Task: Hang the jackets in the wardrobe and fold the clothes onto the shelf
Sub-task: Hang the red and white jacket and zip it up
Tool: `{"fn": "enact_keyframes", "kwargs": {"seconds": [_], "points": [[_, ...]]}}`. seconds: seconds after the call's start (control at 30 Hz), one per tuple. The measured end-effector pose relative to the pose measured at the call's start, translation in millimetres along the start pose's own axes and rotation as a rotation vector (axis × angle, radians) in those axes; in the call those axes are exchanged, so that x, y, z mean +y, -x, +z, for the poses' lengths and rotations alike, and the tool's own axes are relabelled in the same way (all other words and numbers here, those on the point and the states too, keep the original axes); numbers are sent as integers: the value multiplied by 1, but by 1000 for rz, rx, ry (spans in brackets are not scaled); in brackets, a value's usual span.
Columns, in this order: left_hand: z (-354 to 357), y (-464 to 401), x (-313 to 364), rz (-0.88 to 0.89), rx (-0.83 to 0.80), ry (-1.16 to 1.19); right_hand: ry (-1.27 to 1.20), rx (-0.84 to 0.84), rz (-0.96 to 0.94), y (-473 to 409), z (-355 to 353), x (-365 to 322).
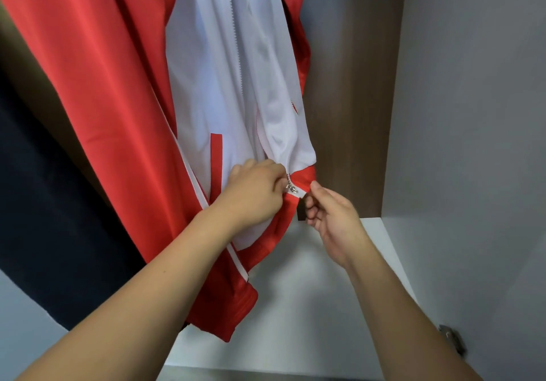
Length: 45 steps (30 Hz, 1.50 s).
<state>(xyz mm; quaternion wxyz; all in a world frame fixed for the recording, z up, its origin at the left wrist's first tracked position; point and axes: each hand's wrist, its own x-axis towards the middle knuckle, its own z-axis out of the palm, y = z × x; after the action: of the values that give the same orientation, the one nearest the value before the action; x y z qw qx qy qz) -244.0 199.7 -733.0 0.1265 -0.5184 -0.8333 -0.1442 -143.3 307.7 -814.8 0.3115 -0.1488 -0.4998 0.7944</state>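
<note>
Left grip [255,187] pinches the zipper [291,188] at the hem of the red and white jacket [206,85], which hangs inside the wardrobe [348,114]. Right grip [331,212] pinches the hem beside it, above the white shelf [325,306].

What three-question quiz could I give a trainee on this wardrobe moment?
1. True or false: the red and white jacket lies folded on the shelf.
2. Which hand is at the zipper slider? A left hand B right hand
3. What hangs to the left of the jacket?

Key: 1 false, it hangs; 2 A; 3 a dark garment.
</note>
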Motion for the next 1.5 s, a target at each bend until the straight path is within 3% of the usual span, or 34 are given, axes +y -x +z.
{"fn": "enact_keyframes", "kwargs": {"seconds": [0.17,0.63,0.93,1.13,1.27,1.4,1.5], "points": [[8,5,-10,11,-14,118,114,-90,153,-7,-8,-8],[23,5,-23,-148,-13,397,276,-143,72,-13,-8,-7],[34,8,-17,-173,89,517,213,12,0,-12,5,7],[34,15,-11,-187,131,470,95,31,53,-11,9,7],[26,22,-9,-136,296,341,115,40,22,-10,13,5],[26,25,-9,-105,116,184,118,46,16,-10,10,4],[29,24,-9,-46,146,149,138,28,27,-9,7,4]]}}
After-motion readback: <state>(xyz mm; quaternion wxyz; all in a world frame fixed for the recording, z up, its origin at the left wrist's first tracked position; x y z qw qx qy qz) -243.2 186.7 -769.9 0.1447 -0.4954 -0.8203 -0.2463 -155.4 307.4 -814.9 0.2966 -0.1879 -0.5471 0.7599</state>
